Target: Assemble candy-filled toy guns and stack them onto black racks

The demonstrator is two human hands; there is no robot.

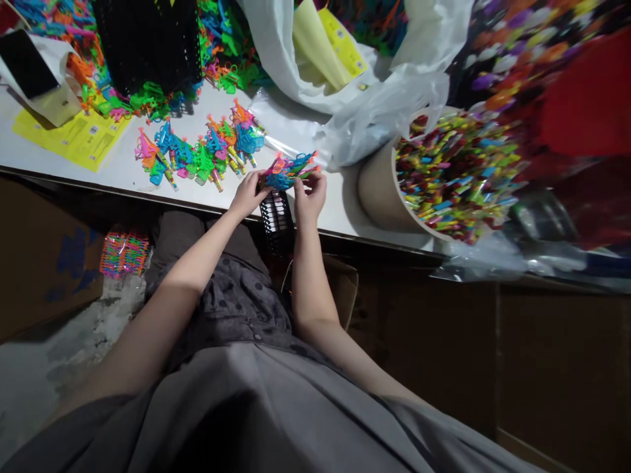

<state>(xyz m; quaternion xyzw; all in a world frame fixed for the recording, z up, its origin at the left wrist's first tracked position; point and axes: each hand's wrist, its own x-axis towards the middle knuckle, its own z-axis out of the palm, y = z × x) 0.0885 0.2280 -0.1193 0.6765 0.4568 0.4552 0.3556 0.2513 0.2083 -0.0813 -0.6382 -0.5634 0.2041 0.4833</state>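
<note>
At the table's front edge, a bundle of small coloured plastic toys [282, 176], mostly blue with orange, pink and green, is held between my two hands. My left hand [248, 195] grips its left side with the fingers closed. On the right side, the bent fingers of my right hand [309, 195] pinch its edge. Just below the bundle is a black slotted plastic piece [276, 213] with white showing through; what supports it is unclear. Several similar toy groups [202, 157], with striped tubes among them, lie in rows to the left.
A round tub [379, 187] full of wrapped colourful sticks leans at right. Behind lie a white sack [276, 59], clear plastic bags [365, 125] and a black basket [148, 46] among heaped toys. Yellow printed sheets [73, 139] and a phone [28, 64] are at left.
</note>
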